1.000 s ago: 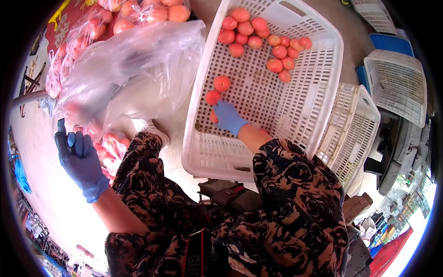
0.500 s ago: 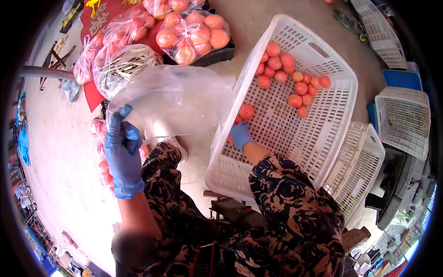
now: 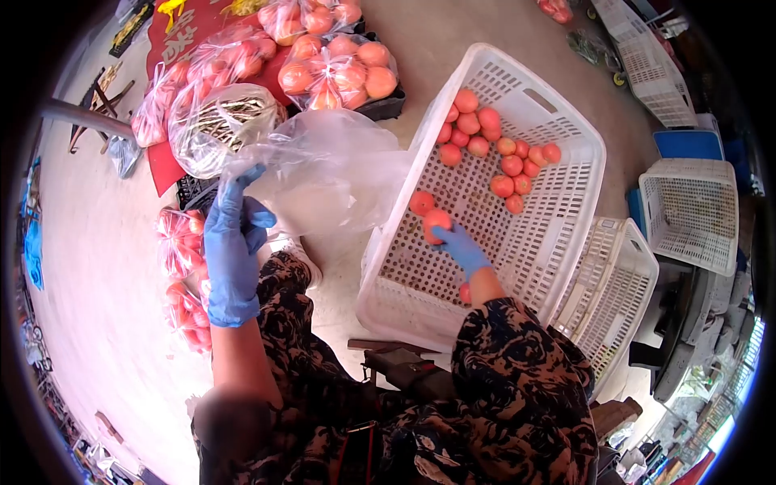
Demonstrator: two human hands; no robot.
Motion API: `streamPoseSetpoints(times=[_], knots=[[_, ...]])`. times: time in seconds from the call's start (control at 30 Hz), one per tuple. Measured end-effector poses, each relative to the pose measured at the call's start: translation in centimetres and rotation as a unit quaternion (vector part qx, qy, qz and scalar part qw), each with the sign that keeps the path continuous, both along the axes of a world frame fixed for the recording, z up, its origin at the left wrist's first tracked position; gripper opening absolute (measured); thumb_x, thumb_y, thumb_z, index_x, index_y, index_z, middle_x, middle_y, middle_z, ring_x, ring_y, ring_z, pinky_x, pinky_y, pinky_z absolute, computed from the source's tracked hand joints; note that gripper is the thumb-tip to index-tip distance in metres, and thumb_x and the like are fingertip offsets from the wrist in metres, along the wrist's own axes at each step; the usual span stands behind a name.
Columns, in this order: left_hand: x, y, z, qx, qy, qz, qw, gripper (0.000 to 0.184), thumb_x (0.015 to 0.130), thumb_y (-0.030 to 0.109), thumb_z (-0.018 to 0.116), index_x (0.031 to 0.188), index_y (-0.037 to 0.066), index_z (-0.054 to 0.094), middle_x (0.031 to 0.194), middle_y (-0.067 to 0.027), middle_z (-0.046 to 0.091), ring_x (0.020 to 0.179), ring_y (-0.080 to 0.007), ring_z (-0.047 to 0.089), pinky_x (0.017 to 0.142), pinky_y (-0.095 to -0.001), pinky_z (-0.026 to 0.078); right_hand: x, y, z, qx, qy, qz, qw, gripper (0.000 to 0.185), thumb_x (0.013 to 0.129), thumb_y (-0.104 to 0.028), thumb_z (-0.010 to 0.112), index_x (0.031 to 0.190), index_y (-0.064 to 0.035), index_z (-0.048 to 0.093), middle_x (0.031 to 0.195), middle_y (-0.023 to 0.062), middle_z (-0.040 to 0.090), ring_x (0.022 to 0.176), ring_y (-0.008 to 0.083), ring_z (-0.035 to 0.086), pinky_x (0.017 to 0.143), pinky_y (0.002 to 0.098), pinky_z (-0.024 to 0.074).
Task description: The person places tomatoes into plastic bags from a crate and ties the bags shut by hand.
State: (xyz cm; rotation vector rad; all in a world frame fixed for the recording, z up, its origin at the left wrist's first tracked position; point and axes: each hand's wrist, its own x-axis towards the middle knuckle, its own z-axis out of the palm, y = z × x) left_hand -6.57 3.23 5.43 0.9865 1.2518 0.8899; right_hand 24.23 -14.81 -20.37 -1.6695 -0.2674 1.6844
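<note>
My left hand [image 3: 233, 250], in a blue glove, pinches the edge of a clear plastic bag [image 3: 339, 179] that spreads to the right toward the crate. My right hand [image 3: 462, 249], gloved too, grips a tomato [image 3: 436, 224] inside the white plastic crate [image 3: 558, 212], near its left side. One loose tomato [image 3: 421, 202] lies just beyond the held one. Another tomato [image 3: 466, 293] shows partly beside my right wrist. Several more tomatoes [image 3: 477, 146] are grouped at the far end of the crate.
Tied bags of tomatoes [image 3: 338, 74] and a bag of long pale beans [image 3: 217, 128] sit on a red cloth [image 3: 165, 171] at upper left. More bagged tomatoes [image 3: 179, 241] are left of my left hand. Stacked crates [image 3: 618, 299] and another white crate [image 3: 691, 206] stand at right.
My right hand has shifted right and slightly up from the crate's left side, now with a tomato showing in its fingers. The bag has sagged and crumpled somewhat. The camera view has shifted slightly.
</note>
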Motion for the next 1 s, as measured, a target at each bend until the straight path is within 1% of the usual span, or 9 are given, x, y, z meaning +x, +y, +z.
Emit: streamPoseSetpoints(times=[0.07, 0.13, 0.3, 0.33, 0.47, 0.57, 0.73, 0.87, 1.0], knots=[[-0.4, -0.2, 0.2, -0.005, -0.022, -0.013, 1.0, 0.033, 0.095, 0.027, 0.041, 0.11, 0.003, 0.058, 0.061, 0.0053, 0.041, 0.046, -0.0007, 0.027, 0.042, -0.0165, 0.018, 1.0, -1.5, 5.6, 0.115, 0.12, -0.145, 0.975, 0.047, 0.082, -0.022, 0.059, 0.12, 0.0033, 0.046, 0.117, 0.0112, 0.049, 0.098, 0.0192, 0.054, 0.087, 0.0328, 0.0435], [-1.2, -0.6, -0.1, 0.002, -0.025, -0.04, 0.999, 0.036, 0.095, 0.035, 0.041, 0.108, 0.007, 0.06, 0.058, 0.004, 0.048, 0.045, -0.0002, 0.031, 0.04, -0.0158, 0.02, 0.5, -0.5, 12.0, 0.241, -0.093, 0.073, 0.963, 0.046, 0.081, -0.021, 0.059, 0.119, 0.0023, 0.047, 0.117, 0.0096, 0.049, 0.099, 0.0174, 0.053, 0.089, 0.0316, 0.042], [-1.7, -1.6, 0.0, -0.006, -0.073, -0.083, 0.994, 0.041, 0.095, 0.039, 0.038, 0.106, 0.007, 0.061, 0.057, 0.0019, 0.051, 0.04, -0.0018, 0.032, 0.038, -0.0168, 0.021, -8.8, 6.3, 23.7, 0.467, 0.071, 0.22, 0.853, 0.055, 0.068, -0.02, 0.069, 0.116, -0.0019, 0.051, 0.121, 0.0051, 0.048, 0.109, 0.0145, 0.047, 0.098, 0.0296, 0.0346], [-1.9, -1.7, 0.0, -0.007, -0.085, -0.1, 0.991, 0.042, 0.095, 0.04, 0.037, 0.106, 0.007, 0.061, 0.055, 0.0017, 0.051, 0.04, -0.0024, 0.035, 0.038, -0.0176, 0.021, -10.8, 8.3, 23.7, 0.445, -0.019, 0.258, 0.857, 0.061, 0.062, -0.018, 0.074, 0.117, -0.002, 0.051, 0.118, 0.0044, 0.05, 0.106, 0.0143, 0.048, 0.095, 0.0304, 0.0369], [-3.2, -2.4, 2.1, -0.022, -0.097, -0.141, 0.985, 0.044, 0.095, 0.04, 0.037, 0.106, 0.004, 0.061, 0.053, 0.003, 0.046, 0.039, -0.0027, 0.035, 0.036, -0.0177, 0.021, -16.9, 16.2, 16.4, 0.325, -0.083, 0.18, 0.925, 0.051, 0.073, -0.023, 0.069, 0.118, -0.0052, 0.052, 0.112, 0.0019, 0.054, 0.101, 0.0142, 0.051, 0.09, 0.0307, 0.0408], [-4.5, -1.7, 2.7, -0.022, -0.12, -0.131, 0.984, 0.043, 0.095, 0.038, 0.038, 0.111, 0.004, 0.059, 0.051, 0.0052, 0.04, 0.04, -0.0023, 0.032, 0.037, -0.0177, 0.021, -18.6, 19.0, 13.5, 0.238, -0.023, -0.045, 0.97, 0.042, 0.081, -0.032, 0.064, 0.115, -0.0107, 0.053, 0.101, -0.0005, 0.059, 0.084, 0.0142, 0.056, 0.08, 0.0328, 0.0464], [-7.2, 1.6, 2.6, 0.011, -0.173, -0.026, 0.985, 0.04, 0.095, 0.03, 0.04, 0.118, 0.002, 0.055, 0.051, 0.0067, 0.034, 0.043, -0.0018, 0.027, 0.04, -0.0178, 0.019, -15.1, 19.4, 11.1, 0.083, -0.002, 0.024, 0.996, 0.039, 0.082, -0.038, 0.06, 0.112, -0.0141, 0.055, 0.096, -0.0007, 0.059, 0.079, 0.0154, 0.055, 0.075, 0.0343, 0.0479], [-6.5, 1.8, 2.4, 0.022, -0.151, -0.035, 0.988, 0.036, 0.094, 0.032, 0.043, 0.112, 0.008, 0.061, 0.051, 0.0047, 0.043, 0.044, -0.0029, 0.04, 0.04, -0.0173, 0.026, -13.4, 19.1, 11.1, 0.016, -0.001, 0.137, 0.99, 0.039, 0.082, -0.039, 0.059, 0.114, -0.017, 0.055, 0.1, -0.0004, 0.058, 0.086, 0.0153, 0.055, 0.073, 0.0377, 0.049], [-5.7, 1.8, 0.2, 0.001, -0.099, -0.055, 0.994, 0.036, 0.093, 0.034, 0.044, 0.108, 0.008, 0.064, 0.05, 0.0039, 0.043, 0.042, -0.0043, 0.042, 0.04, -0.018, 0.027, -11.0, 18.5, 8.2, -0.01, -0.05, 0.051, 0.997, 0.051, 0.084, -0.033, 0.057, 0.126, -0.0083, 0.044, 0.115, 0.012, 0.052, 0.096, 0.0244, 0.055, 0.076, 0.0388, 0.0489]])
